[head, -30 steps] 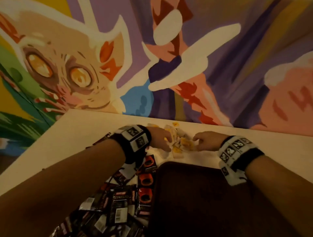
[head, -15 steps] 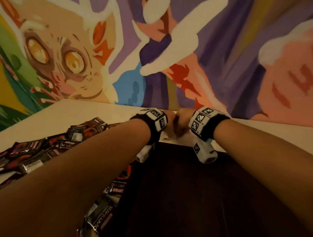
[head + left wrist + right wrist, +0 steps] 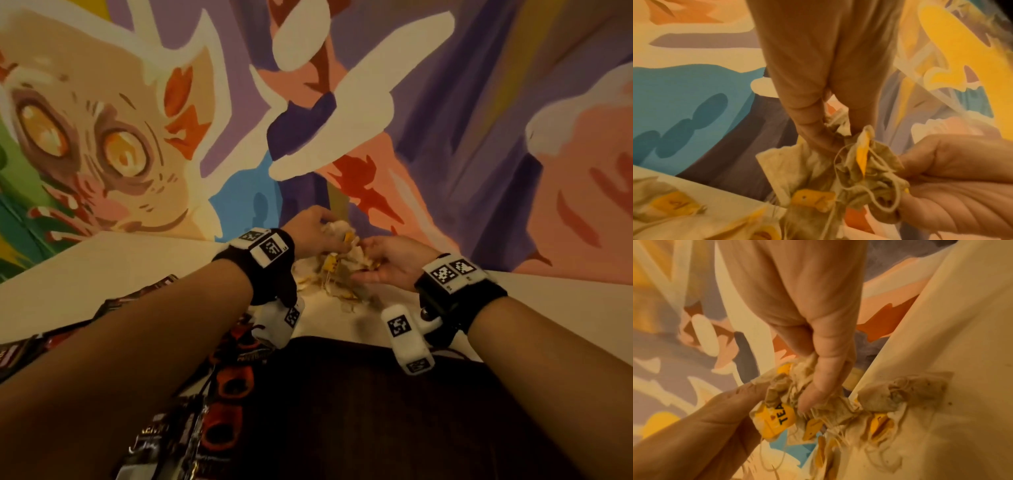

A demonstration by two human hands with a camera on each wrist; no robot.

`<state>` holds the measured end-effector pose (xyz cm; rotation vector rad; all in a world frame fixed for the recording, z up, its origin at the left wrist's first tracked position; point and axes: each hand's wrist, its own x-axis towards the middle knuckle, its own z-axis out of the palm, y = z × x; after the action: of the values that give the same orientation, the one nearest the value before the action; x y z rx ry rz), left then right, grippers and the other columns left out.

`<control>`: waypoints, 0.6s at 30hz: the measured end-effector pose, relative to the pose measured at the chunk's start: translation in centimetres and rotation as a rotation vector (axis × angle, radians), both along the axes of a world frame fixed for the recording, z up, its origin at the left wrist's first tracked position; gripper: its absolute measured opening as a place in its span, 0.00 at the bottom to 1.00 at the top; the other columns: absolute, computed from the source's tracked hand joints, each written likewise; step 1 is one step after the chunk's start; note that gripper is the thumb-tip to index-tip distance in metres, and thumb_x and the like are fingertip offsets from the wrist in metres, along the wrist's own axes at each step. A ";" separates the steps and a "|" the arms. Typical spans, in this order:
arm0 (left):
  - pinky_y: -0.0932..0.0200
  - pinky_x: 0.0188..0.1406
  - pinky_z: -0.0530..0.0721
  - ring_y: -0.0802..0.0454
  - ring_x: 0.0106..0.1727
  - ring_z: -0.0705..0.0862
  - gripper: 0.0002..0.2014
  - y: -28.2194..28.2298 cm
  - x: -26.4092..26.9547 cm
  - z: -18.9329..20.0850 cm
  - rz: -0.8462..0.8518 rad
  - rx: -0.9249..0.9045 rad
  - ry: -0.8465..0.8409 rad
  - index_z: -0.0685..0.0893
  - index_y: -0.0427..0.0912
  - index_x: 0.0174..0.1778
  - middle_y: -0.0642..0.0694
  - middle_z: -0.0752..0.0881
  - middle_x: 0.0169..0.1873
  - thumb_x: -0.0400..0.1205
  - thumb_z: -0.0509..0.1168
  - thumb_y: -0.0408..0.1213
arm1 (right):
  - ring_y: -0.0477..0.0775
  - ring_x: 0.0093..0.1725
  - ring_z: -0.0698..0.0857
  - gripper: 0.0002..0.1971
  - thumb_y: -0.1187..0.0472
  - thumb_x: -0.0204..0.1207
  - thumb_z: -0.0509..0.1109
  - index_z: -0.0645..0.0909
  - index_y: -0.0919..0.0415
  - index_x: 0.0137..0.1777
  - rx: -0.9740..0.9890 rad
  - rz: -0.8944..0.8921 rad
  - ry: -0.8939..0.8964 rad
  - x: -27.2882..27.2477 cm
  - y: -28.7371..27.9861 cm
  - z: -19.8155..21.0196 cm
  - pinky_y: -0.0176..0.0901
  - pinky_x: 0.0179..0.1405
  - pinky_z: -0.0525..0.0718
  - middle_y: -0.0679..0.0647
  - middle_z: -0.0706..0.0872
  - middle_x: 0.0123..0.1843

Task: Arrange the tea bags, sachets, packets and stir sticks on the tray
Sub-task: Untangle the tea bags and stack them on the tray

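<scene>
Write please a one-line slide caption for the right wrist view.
Right hand and left hand gather a clump of tea bags with yellow tags.

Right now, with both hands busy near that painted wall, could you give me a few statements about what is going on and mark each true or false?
1. Both hands hold a bunch of crumpled paper tea bags with yellow tags. True: the left hand and right hand grip it together.
2. The dark brown tray already holds tea bags. False: the part in view is bare.
3. More tea bags lie on the cream table. True.
4. The black and orange packets lie right of the tray. False: they lie on its left.
5. The wall behind is plain white. False: a colourful mural covers it.
</scene>
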<state>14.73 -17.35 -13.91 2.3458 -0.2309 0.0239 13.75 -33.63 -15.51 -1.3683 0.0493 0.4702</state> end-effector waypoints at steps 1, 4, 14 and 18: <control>0.54 0.59 0.81 0.50 0.61 0.78 0.30 -0.2 -0.1 0.3 0.000 -0.028 -0.012 0.75 0.43 0.69 0.48 0.76 0.63 0.72 0.77 0.45 | 0.56 0.44 0.88 0.15 0.69 0.86 0.52 0.76 0.67 0.66 0.067 -0.003 -0.006 -0.3 -0.2 0.3 0.48 0.30 0.90 0.61 0.86 0.49; 0.49 0.55 0.84 0.49 0.51 0.83 0.11 -1.6 -2.1 0.9 -0.016 -0.202 -0.024 0.81 0.47 0.45 0.48 0.82 0.46 0.73 0.76 0.40 | 0.55 0.48 0.89 0.16 0.53 0.84 0.59 0.77 0.60 0.66 0.138 0.040 -0.050 -2.3 -0.5 0.8 0.48 0.37 0.90 0.59 0.87 0.54; 0.67 0.36 0.75 0.48 0.44 0.78 0.20 -4.9 -10.7 3.0 -0.140 -0.336 0.096 0.84 0.30 0.59 0.41 0.82 0.44 0.77 0.53 0.17 | 0.50 0.30 0.86 0.07 0.70 0.81 0.61 0.80 0.65 0.54 0.061 -0.110 -0.134 -6.9 -1.6 0.9 0.38 0.22 0.85 0.57 0.86 0.36; 0.62 0.53 0.75 0.49 0.62 0.74 0.25 -4.2 -11.0 3.1 0.017 -0.381 0.001 0.77 0.38 0.71 0.40 0.76 0.69 0.77 0.55 0.20 | 0.52 0.37 0.83 0.12 0.70 0.80 0.62 0.78 0.61 0.62 -0.046 -0.162 -0.190 -6.4 -1.6 0.8 0.39 0.23 0.84 0.57 0.84 0.42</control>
<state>3.74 -21.54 -10.85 1.9680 -0.1877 0.0688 7.31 -35.22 -14.66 -1.4357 0.0152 0.2031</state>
